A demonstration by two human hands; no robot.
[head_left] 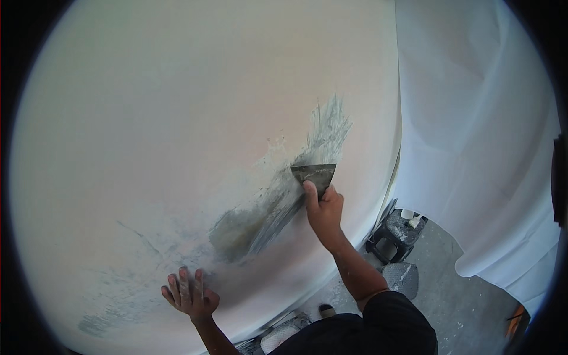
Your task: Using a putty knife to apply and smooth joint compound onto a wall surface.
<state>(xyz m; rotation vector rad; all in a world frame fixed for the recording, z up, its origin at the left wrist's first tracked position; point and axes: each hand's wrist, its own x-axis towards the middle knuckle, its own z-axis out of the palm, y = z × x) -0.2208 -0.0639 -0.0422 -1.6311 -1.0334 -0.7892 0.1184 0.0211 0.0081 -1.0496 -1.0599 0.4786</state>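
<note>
A putty knife (318,175) with a dark, wide blade is gripped in my right hand (324,214), thumb along its near face. Its blade edge meets a streak of grey-white filler (328,133) on a large, pale, curved panel (148,106). The filler runs diagonally from upper right toward lower left, thicker and darker around the lower middle. Lower on the left, my left hand (189,294) is held with fingers spread at the panel, dusty and holding nothing. Whether its fingertips press on the surface I cannot tell. Fainter grey smears (112,307) lie left of it.
White sheeting (473,118) hangs along the right side. A dark plastic stool (395,234) with white-spattered top and small white items stands by the panel's lower right edge. Next to it is another grey spattered seat (401,279). Concrete floor (455,313) shows beneath.
</note>
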